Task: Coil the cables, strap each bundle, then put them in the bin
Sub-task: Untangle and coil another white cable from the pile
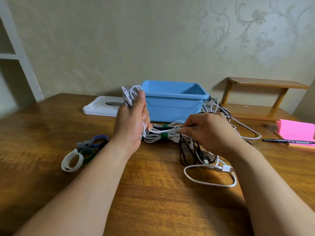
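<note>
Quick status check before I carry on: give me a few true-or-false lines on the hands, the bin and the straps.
1. The left hand grips a coil of white cable. True.
2. The blue bin has its lid on. False: it is open; the white lid lies on the table beside it.
3. Cable bound with green straps lies in front of the bin. True.
4. The loose straps lie right of the right hand. False: they lie left of the left hand.
5. The right hand rests flat and idle. False: it pinches a strand of the white cable.
</note>
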